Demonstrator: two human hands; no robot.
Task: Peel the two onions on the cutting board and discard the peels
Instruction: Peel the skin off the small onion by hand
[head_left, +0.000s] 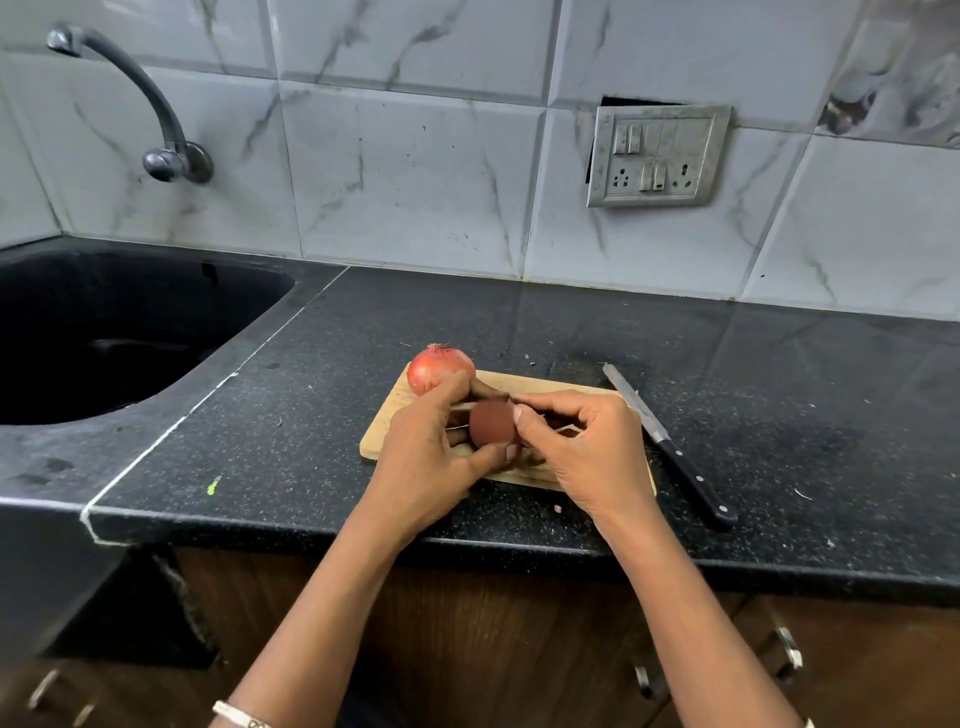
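Head view: a person's two hands meet over a wooden board (550, 387) on a black counter (727, 364).
Left hand (421, 457): fingers curled round a dark red onion (491, 428), held just above the middle of the board.
Right hand (582, 457): thumb against the onion's right side, fingers curled behind it, pinching at its upper edge. Whether loose skin lies between them cannot be told.
Second onion (440, 370): paler red, skin on, at the board's far left corner, its near side covered by the left fingers.
Sink (249, 322): black basin set into the counter at far left, well apart from the board. Its inside is too dark to show any contents, and its left part is cut off.
Tap (130, 98): curves out from the tiled wall above the sink.
Knife (670, 447): black-handled, flat on the counter just right of the board, blade pointing toward the wall.
Hidden: most of the board under the hands, and the held onion's far side and underside.
Cut off: both forearms at the bottom edge, and a pale bangle (239, 714) at the left wrist, half shown.
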